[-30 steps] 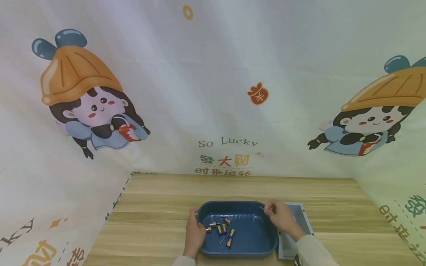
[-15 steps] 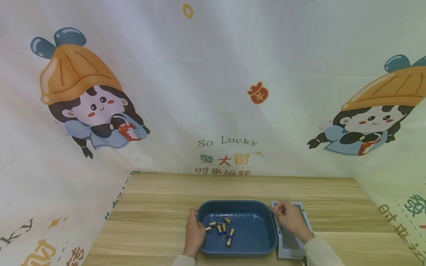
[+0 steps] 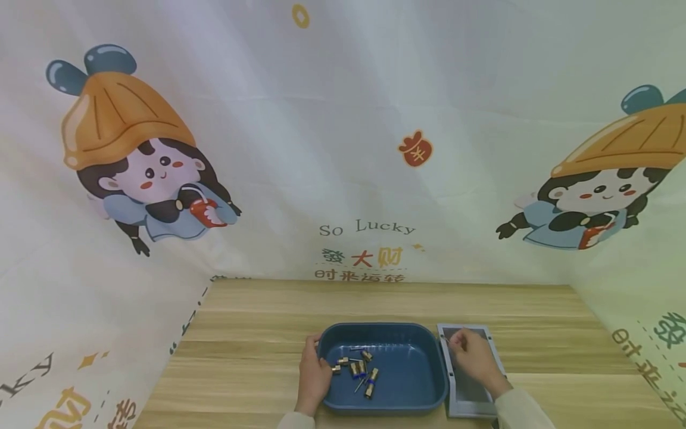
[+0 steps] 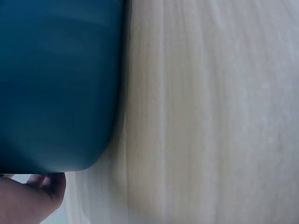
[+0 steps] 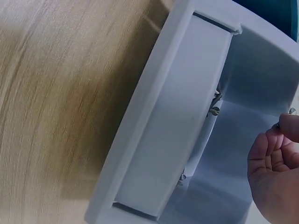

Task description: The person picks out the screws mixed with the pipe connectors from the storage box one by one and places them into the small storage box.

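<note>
My left hand (image 3: 314,370) grips the left wall of a blue plastic tray (image 3: 407,369), thumb over the rim and fingers outside. Brass fittings (image 3: 371,383), some with blue rings, lie in the tray's left half among thin screws (image 3: 360,385). Over the grey box (image 3: 453,387) right of the tray, my right hand (image 3: 477,354) pinches a small metal screw (image 5: 292,111) between thumb and fingers. In the right wrist view both ends of that screw poke out of the fingertips. Several more screws (image 5: 215,110) lie inside the box, partly hidden by its inner lip.
Tray and box stand close side by side on a wood-grain table (image 3: 257,339). A printed cloth (image 3: 343,179) closes off the back and both sides. The table surface (image 4: 210,112) runs on beside the tray in the left wrist view.
My right hand has moved right with the screw, from above the tray's right rim to over the grey box. My left hand and the tray have stayed put.
</note>
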### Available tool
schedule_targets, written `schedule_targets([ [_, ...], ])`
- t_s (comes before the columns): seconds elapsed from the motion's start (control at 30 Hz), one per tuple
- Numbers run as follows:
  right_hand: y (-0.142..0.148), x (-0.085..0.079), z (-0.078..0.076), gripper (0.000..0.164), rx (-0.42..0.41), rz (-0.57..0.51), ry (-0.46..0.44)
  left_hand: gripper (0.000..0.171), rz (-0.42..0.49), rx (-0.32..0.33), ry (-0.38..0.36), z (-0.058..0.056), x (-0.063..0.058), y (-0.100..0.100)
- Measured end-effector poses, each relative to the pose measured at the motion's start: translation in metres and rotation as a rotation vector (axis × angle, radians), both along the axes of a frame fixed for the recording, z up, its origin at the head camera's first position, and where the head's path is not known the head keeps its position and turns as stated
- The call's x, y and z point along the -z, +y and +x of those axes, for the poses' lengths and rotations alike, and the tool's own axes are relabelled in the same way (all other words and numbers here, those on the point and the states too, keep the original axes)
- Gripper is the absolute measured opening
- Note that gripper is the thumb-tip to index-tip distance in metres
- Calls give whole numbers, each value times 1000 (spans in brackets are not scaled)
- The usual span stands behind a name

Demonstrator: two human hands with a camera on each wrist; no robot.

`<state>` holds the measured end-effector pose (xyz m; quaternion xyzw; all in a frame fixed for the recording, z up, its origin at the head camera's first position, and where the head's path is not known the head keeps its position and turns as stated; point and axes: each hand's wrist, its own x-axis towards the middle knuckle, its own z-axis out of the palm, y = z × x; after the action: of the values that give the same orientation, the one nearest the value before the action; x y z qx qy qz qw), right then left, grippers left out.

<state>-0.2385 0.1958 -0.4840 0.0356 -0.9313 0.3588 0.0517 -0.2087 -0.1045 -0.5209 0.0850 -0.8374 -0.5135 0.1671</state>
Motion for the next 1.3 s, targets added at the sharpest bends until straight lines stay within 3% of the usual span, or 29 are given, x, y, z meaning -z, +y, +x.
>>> schedule_targets([
  [0.33, 5, 5, 2, 4, 14, 16, -2, 46, 13, -2, -27, 1, 0, 0],
  [0.53, 8, 14, 4, 6, 22, 40, -32, 47, 8, -4, -11, 1, 1, 0],
  [0.87, 10, 25, 5, 6, 26, 98, -6, 47, 3, -4, 5, 1, 1, -1],
  [1.3, 10, 36, 7, 6, 32, 96, -44, 47, 8, -4, -3, 1, 2, 0],
])
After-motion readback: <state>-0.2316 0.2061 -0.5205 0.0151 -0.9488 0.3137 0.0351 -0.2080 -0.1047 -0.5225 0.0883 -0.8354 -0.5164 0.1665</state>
